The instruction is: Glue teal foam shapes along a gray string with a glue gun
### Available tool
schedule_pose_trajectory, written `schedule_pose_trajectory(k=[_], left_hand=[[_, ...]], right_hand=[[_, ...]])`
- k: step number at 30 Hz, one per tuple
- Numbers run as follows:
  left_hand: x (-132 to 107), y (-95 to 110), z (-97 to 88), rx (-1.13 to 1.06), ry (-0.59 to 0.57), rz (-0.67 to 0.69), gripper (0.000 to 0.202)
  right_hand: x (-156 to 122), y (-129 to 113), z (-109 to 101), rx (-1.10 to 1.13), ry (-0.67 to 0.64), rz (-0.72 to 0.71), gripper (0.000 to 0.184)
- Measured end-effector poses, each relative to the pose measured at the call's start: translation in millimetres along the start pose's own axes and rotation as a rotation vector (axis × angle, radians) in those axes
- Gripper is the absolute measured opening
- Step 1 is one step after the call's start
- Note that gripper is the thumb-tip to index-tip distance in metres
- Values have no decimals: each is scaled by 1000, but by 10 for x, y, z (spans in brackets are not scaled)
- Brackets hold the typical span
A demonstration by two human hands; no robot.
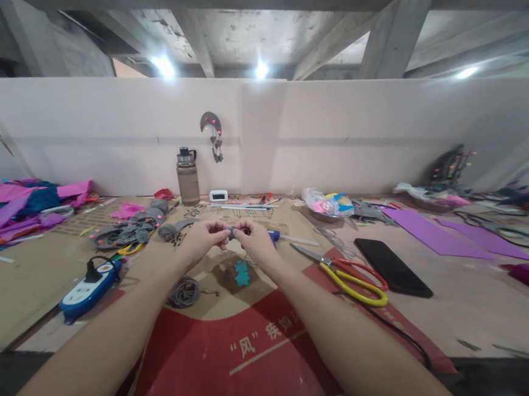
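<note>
My left hand and my right hand meet above the middle of the cardboard-covered table. Both pinch a small dark grey piece between their fingertips; it is too small to name. Just below the hands lies a teal felt cut-out. A coil of grey cord rests to the lower left of it. Scissors with yellow and red handles lie open to the right of my right hand.
A black phone lies right of the scissors. A blue-white power strip sits at left, grey felt scraps behind it. A water bottle stands by the white partition. Purple sheets and pink scraps flank the table.
</note>
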State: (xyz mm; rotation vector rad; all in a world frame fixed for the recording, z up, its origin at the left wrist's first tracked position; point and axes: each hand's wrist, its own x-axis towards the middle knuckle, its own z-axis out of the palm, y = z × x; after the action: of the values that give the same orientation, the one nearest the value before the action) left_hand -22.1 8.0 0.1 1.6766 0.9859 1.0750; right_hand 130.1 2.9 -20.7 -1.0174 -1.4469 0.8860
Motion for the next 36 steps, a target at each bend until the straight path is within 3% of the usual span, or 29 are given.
schedule_pose_trajectory(k=[7,10,15,18,21,25,29,36], left_hand=[[46,-71,-76,-153,2,-90,25],[60,-118,-103,-148,20,-156,27],[83,-225,-118,240,26,-251,24],[106,-286,-152,552,39,-160,17],[116,-303,-208,641,60,-56,17],[86,-186,-240,644,105,-39,15],[24,21,-155,491,200,96,17],[-22,89,-1,146,19,49,28]], right_hand=[[14,29,-3,51,-132,10,22],[26,71,-13,-20,-127,10,27],[63,141,-45,-349,-21,26,32],[67,144,-59,-475,43,11,32],[66,142,-68,-472,100,-2,31],[63,145,-74,-407,152,-31,29],[47,134,-53,-289,136,-85,30],[7,135,10,-142,69,-103,33]])
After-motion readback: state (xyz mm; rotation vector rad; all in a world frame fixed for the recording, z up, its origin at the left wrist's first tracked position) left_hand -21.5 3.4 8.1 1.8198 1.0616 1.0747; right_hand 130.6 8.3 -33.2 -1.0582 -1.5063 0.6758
